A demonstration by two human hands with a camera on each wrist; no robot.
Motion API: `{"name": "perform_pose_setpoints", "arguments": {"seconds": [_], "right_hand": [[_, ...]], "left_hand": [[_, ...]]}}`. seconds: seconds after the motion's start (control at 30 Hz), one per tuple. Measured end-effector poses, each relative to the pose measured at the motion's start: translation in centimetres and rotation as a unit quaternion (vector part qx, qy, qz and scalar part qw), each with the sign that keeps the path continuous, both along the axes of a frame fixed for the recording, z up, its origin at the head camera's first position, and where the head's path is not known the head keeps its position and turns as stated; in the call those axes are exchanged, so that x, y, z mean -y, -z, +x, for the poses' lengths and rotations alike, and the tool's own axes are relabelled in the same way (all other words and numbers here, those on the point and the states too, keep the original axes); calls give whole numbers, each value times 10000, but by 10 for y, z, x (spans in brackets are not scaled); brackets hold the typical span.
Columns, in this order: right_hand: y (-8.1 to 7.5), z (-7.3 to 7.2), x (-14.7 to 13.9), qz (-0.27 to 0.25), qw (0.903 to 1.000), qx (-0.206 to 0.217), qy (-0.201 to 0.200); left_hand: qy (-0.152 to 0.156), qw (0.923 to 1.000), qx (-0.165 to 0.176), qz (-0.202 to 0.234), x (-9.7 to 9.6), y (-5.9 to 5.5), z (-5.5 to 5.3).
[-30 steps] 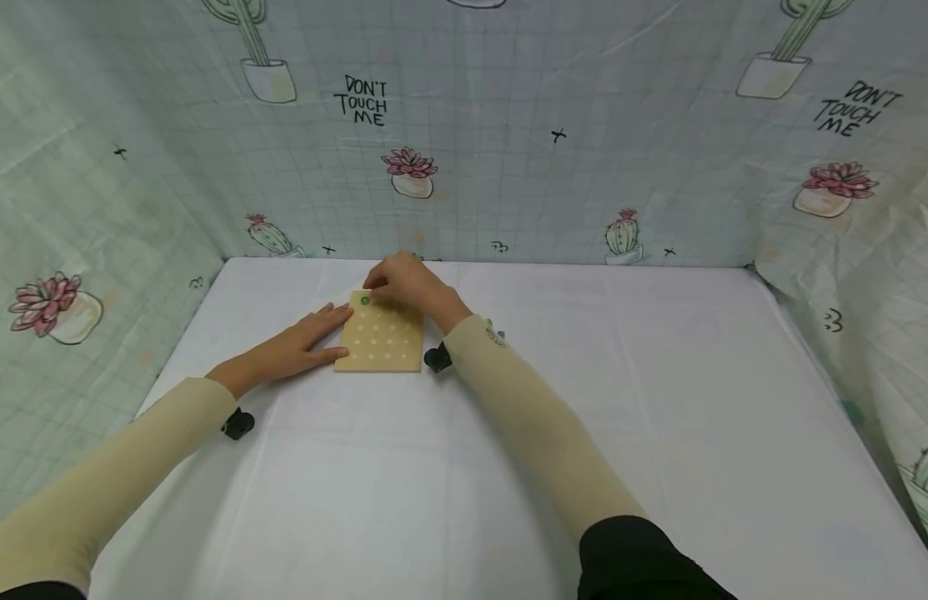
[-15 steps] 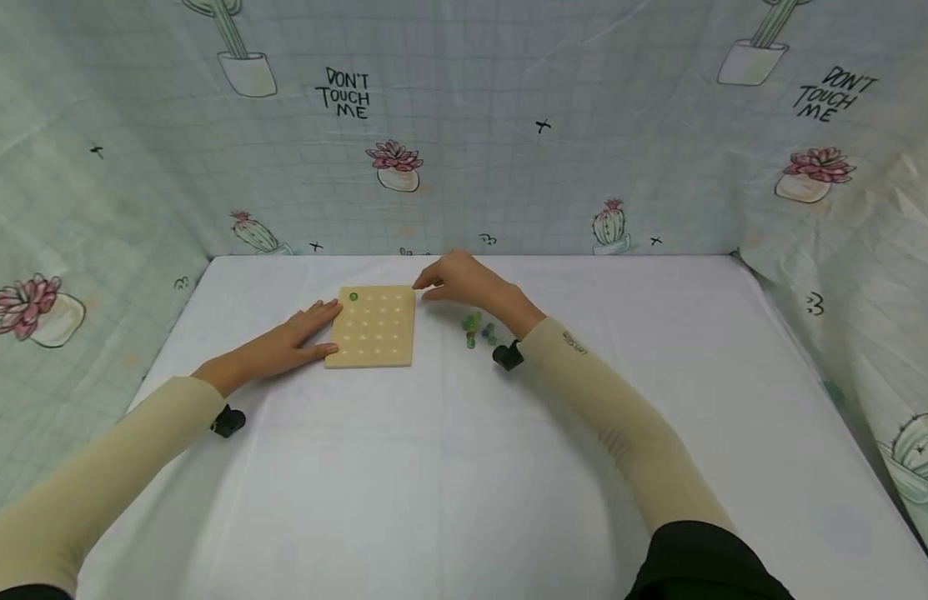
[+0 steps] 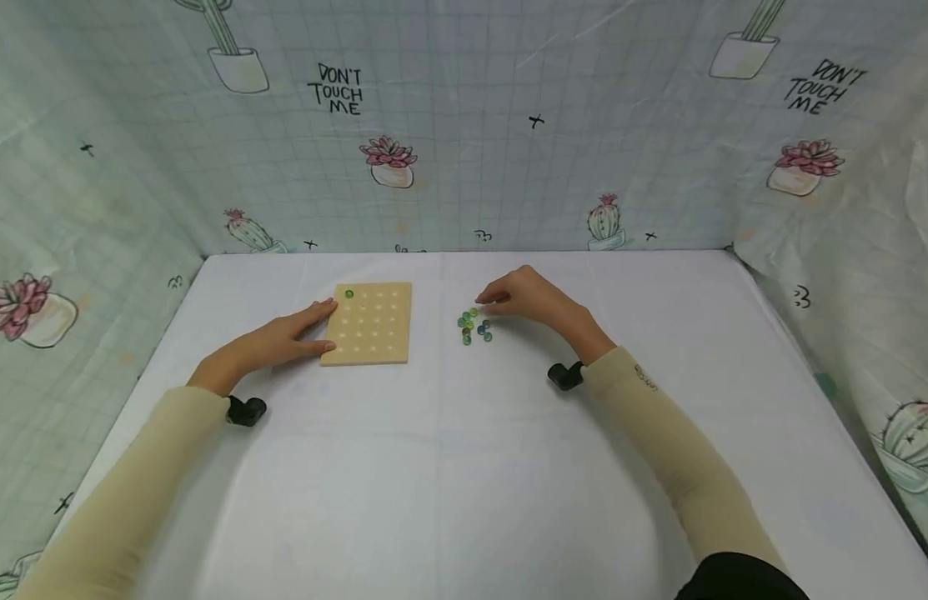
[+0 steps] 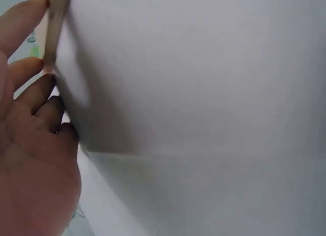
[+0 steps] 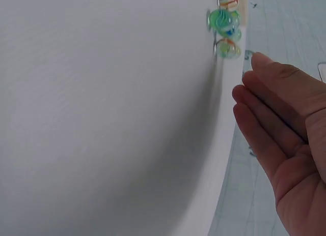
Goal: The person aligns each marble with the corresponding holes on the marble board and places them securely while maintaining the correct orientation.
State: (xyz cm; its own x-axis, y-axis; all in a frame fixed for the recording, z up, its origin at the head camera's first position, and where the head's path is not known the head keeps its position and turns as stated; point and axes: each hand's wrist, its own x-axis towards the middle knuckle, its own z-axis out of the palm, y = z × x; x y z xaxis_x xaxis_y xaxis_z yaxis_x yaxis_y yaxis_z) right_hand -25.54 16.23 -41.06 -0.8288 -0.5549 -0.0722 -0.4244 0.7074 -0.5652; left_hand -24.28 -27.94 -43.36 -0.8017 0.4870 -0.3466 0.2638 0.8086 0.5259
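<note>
Marbles [image 3: 469, 324] lie near the right hand [image 3: 533, 298], left hand [image 3: 274, 340] touching board [image 3: 368, 332], each grip loose.

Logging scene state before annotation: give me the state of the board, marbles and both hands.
Board: flat on the white table, one marble showing in it.
Green marble: seated in the board's far-left corner hollow.
Other marbles: loose cluster on the table, right of the board.
Left hand: touching the board's left edge.
Right hand: beside the cluster, nothing visibly held.
</note>
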Motion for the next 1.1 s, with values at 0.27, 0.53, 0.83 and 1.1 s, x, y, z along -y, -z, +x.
{"name": "perform_pose_setpoints", "arguments": {"seconds": [0.27, 0.53, 0.83, 1.1], "right_hand": [[10, 1, -15, -237, 9986, 324, -353], [13, 2, -8, 252, 9956, -448, -778], [14, 1, -5, 582, 9887, -996, -954], [11, 5, -8, 347, 9924, -917, -745]], "left_hand": [[-196, 9996, 142, 125, 2, 0, 2], [-220, 9996, 78, 187, 1, 0, 2], [-268, 9995, 100, 168, -2, -4, 4], [-276, 9994, 107, 171, -2, -6, 6]]}}
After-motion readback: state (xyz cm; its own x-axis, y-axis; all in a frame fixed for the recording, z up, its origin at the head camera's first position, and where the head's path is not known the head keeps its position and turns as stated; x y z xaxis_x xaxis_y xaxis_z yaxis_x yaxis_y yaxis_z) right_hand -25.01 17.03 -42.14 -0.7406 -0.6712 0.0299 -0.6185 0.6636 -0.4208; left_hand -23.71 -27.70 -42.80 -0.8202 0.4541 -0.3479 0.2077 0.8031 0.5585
